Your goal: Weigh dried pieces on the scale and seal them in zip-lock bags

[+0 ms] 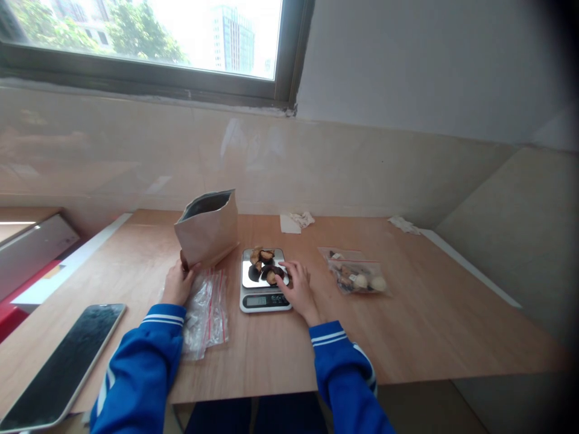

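At the lower left corner of an upright, open-topped kraft paper bag (208, 236), my left hand (178, 284) has its fingers closed. A small dark brown piece shows between those fingers and the bag; its kind is unclear. Several dried mushrooms (262, 255) lie on the metal plate of a white digital kitchen scale (246, 300). My right hand (296, 289) reaches over the plate's right side, thumb and forefinger around a dark dried mushroom (279, 272). The scale's display is lit, but its figures are too small to read.
Clear zip bags (205, 319) with red seals lie beneath my left wrist. Filled zip bags (359, 278) rest right of the scale. A large phone or tablet (67, 364) lies at the left edge. Crumpled tissue (302, 219) and another tissue (404, 225) sit near the wall.
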`<state>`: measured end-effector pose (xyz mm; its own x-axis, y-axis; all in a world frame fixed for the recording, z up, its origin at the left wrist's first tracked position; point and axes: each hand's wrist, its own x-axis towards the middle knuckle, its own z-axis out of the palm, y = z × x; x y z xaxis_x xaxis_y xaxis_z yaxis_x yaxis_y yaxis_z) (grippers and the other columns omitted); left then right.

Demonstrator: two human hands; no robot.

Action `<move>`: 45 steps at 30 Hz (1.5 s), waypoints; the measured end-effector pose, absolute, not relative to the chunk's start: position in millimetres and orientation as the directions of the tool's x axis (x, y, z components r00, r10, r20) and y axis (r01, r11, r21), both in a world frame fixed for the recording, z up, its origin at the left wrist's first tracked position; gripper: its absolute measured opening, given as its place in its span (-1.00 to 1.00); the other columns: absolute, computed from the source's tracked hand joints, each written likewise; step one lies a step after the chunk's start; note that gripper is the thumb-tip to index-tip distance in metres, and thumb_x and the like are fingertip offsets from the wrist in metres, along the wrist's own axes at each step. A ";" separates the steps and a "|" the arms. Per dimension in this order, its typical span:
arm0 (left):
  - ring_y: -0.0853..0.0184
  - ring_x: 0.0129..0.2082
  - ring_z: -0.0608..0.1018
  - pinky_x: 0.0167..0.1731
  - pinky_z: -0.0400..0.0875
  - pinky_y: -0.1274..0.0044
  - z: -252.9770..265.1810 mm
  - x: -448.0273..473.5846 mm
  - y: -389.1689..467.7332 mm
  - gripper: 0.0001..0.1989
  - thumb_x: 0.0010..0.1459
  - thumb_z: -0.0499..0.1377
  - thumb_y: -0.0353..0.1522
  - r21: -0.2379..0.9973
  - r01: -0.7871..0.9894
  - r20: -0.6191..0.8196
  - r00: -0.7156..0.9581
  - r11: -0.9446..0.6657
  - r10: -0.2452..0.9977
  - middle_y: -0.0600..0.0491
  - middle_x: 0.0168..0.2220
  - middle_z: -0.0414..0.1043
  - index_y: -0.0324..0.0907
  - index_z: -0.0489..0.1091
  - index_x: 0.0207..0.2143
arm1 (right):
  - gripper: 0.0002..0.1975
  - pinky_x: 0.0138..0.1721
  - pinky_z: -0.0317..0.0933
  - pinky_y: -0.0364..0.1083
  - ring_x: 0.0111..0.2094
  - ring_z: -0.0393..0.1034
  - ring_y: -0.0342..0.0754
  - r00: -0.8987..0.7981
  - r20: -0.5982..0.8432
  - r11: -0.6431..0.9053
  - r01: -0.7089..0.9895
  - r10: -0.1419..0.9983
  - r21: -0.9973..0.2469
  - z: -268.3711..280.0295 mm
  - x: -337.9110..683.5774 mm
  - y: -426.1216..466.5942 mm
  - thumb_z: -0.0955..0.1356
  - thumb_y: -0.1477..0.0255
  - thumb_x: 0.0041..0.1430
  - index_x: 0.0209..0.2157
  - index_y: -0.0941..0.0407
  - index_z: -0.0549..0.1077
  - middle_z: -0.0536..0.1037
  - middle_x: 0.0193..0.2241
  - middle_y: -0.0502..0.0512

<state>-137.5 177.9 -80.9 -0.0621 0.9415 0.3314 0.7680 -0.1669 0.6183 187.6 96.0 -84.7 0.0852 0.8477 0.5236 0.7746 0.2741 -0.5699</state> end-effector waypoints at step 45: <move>0.29 -0.29 0.47 -0.33 0.46 0.40 -18.5 -112.5 52.9 -0.66 0.17 0.03 -0.25 0.598 0.695 0.577 -0.027 -0.399 0.816 -0.07 -0.11 0.28 -0.17 0.29 -0.03 | -0.77 -0.05 0.14 0.01 -0.08 0.27 0.04 0.099 0.512 0.241 0.795 0.853 -0.556 -99.9 215.1 102.8 0.20 0.42 0.22 -0.20 0.09 0.46 0.45 -0.16 0.15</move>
